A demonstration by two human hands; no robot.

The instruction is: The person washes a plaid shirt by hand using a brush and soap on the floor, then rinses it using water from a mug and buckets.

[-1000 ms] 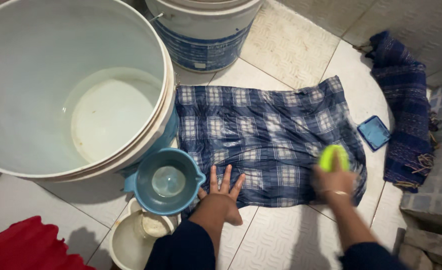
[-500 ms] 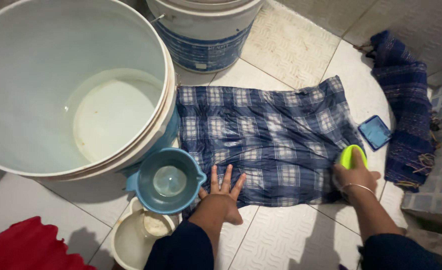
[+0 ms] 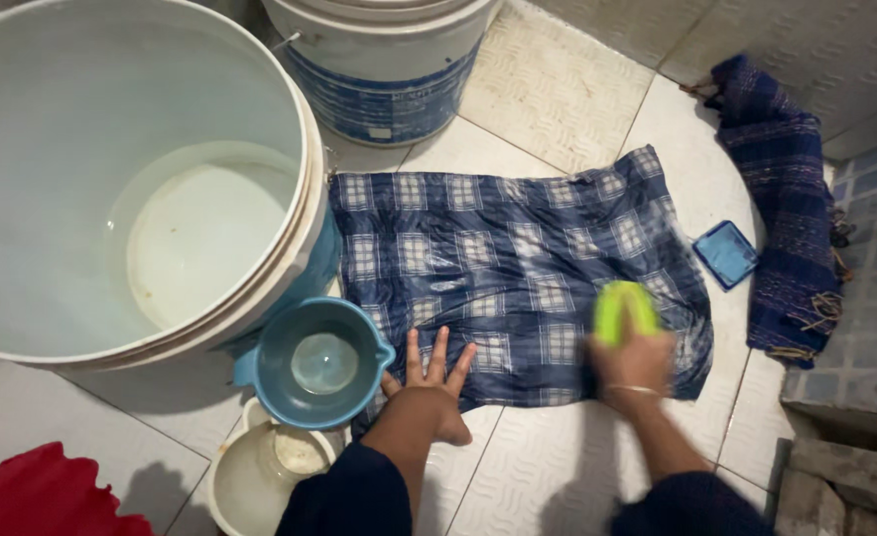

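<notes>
A wet blue checked cloth (image 3: 498, 258) lies spread flat on the tiled floor. My left hand (image 3: 427, 385) presses on its near left edge, fingers spread, holding nothing. My right hand (image 3: 635, 359) grips a lime-green scrubbing brush (image 3: 621, 310) and rests it on the right part of the cloth. The right hand is blurred by motion.
A big white bucket (image 3: 81, 89) with a little water stands at the left, a second bucket (image 3: 384, 60) at the top. A blue jug (image 3: 314, 360) and small white bowl (image 3: 250, 476) sit near my left arm. A blue soap dish (image 3: 724, 254), dark blue cloth (image 3: 781, 189), red cloth (image 3: 47, 496).
My right hand swept the green brush from the cloth's right edge leftward, further onto the cloth. The left hand stayed pressed in place. The view shifted slightly.
</notes>
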